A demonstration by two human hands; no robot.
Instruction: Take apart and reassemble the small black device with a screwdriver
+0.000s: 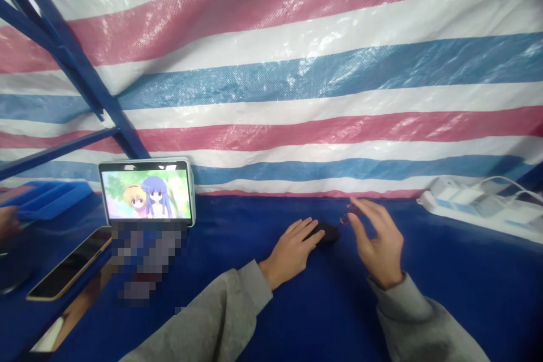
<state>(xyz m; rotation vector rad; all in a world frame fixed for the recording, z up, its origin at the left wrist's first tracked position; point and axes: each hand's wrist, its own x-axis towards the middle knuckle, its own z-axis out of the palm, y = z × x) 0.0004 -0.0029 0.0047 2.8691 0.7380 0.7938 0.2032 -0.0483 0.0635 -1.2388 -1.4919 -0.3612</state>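
Black rounded object [330, 233] lies between left hand [292, 250], flat on its edge, and right hand [380, 242], pinching a small reddish piece [343, 219].

A small dark, rounded object [329, 233] lies low and flat on the blue surface [263, 209], its left part covered by the fingers of the left hand [292, 249] and its right end bare, with no markings that can be made out. Just beside and above that bare end, a tiny see-through piece with reddish-pink tints [343, 219] sits at the thumb and fingertip of the right hand [375, 235], slanted, its exact shape too blurred to tell.
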